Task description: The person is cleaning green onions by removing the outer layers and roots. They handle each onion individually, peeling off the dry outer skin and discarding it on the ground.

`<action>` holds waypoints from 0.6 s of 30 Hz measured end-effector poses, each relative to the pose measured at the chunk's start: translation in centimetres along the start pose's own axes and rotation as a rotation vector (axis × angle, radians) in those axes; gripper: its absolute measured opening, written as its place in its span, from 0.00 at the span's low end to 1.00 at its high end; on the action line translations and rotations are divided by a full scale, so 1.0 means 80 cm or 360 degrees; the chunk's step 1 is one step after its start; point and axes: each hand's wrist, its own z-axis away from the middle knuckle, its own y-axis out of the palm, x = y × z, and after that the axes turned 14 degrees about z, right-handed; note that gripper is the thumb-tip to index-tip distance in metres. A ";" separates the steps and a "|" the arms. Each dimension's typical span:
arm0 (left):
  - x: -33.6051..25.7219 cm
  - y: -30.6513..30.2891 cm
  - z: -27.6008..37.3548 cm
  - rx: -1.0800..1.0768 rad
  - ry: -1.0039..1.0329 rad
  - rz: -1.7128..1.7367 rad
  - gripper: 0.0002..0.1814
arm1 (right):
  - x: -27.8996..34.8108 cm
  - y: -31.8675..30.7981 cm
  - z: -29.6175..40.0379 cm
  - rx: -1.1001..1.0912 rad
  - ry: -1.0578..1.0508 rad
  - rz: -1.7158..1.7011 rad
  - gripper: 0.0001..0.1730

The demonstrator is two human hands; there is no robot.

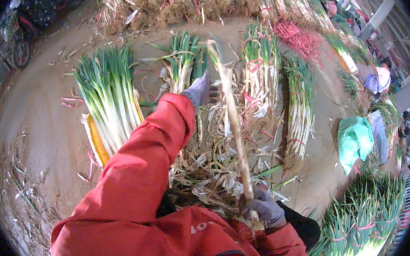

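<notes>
My right hand (266,207), in a greyish glove, grips the root end of a long scallion stalk (234,116). The stalk slants up and away, its outer skin brownish and its far end leafy. My left hand (199,85), also gloved, reaches forward beside a small group of green-topped scallions (182,61). Its fingers are seen edge-on, so their grip is unclear. Left of that sleeve lies a pile of clean white-stemmed scallions (110,93) on a yellow sheet or strap (97,141). Dry peelings and roots (211,176) are heaped before me.
Tied, unpeeled scallion bundles (260,70) (297,107) lie to the right. More rooty bundles (172,2) line the back, near a heap of red ties (298,39). At right are a green plastic bag (354,138), finished bundles (360,224) and another person (378,80).
</notes>
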 end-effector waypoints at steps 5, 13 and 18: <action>-0.016 0.056 0.039 0.0241 0.0298 0.0497 0.20 | -0.018 -0.026 -0.026 -0.0010 0.0223 0.1391 0.24; -0.020 0.080 0.157 0.0432 0.0335 -0.0138 0.19 | 0.168 -0.010 -0.204 -0.1113 -0.1146 0.0929 0.34; -0.022 0.042 0.154 0.0550 0.0455 0.0027 0.24 | 0.164 0.010 -0.239 -0.0950 -0.1072 0.0668 0.16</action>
